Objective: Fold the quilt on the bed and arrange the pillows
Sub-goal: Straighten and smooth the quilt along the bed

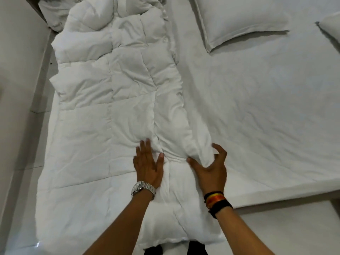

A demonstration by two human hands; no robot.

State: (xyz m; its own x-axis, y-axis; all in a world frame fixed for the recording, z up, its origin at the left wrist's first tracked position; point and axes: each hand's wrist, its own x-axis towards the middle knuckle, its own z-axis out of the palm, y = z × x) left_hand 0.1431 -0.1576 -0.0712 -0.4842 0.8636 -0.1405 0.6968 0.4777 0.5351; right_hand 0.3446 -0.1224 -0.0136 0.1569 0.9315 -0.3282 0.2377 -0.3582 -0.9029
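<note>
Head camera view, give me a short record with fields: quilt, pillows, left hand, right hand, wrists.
quilt: white padded quilt in a long strip on the bed's left side, far end bunched
pillows: white rectangular pillow flat on the white sheet; second pillow's corner at right edge
left hand: left hand flat on quilt
right hand: right hand clawed around quilt's right fold
wrists: silver watch left, dark bands right

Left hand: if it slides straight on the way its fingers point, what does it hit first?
The left hand lies flat on the quilt, fingers pointing up the bed. Straight ahead is only more quilt, then the bunched heap at its far end. No pillow appears in that line, though depth is unclear.
</note>
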